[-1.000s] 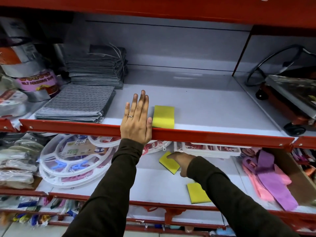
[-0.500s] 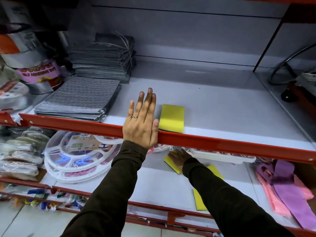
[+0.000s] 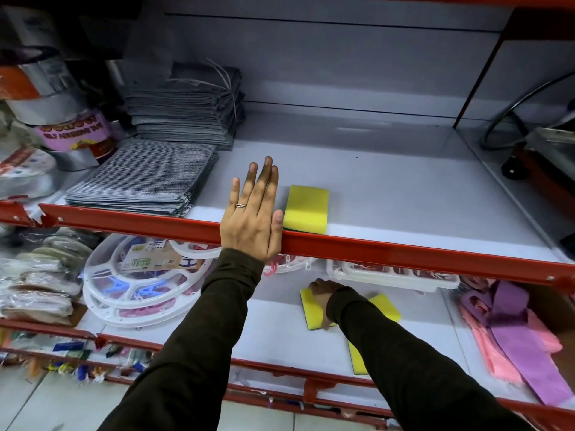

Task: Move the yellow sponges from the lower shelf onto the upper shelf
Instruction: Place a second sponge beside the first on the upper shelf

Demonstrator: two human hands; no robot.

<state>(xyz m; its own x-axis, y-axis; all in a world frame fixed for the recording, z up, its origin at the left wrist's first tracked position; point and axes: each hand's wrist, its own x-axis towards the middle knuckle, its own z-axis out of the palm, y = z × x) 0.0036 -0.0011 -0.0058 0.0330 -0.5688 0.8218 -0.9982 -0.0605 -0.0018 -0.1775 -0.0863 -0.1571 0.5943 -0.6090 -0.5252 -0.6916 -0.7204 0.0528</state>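
Note:
One yellow sponge (image 3: pixel 308 208) lies at the front of the grey upper shelf (image 3: pixel 389 197), against its red lip. My left hand (image 3: pixel 252 213) rests flat on that lip just left of it, fingers straight, holding nothing. Under the lip, my right hand (image 3: pixel 323 293) covers a second yellow sponge (image 3: pixel 311 309) that lies on the lower shelf (image 3: pixel 273 331), fingers on its far edge and thumb at its near edge. A third sponge (image 3: pixel 384 306) shows behind my right sleeve. Another yellow sponge (image 3: pixel 357 359) lies near the front edge, half hidden by my arm.
Two stacks of grey cloths (image 3: pixel 143 181) and tape rolls (image 3: pixel 74 135) fill the upper shelf's left side; a wheeled metal device (image 3: pixel 547 150) stands at the right. Below are round white clip hangers (image 3: pixel 124 284), a white tray (image 3: pixel 392 275) and pink and purple bags (image 3: pixel 513 337).
My right hand has moved from the sponge's edge to over it and closed around it. The left hand has stayed on the upper shelf's lip. The view has shifted slightly.

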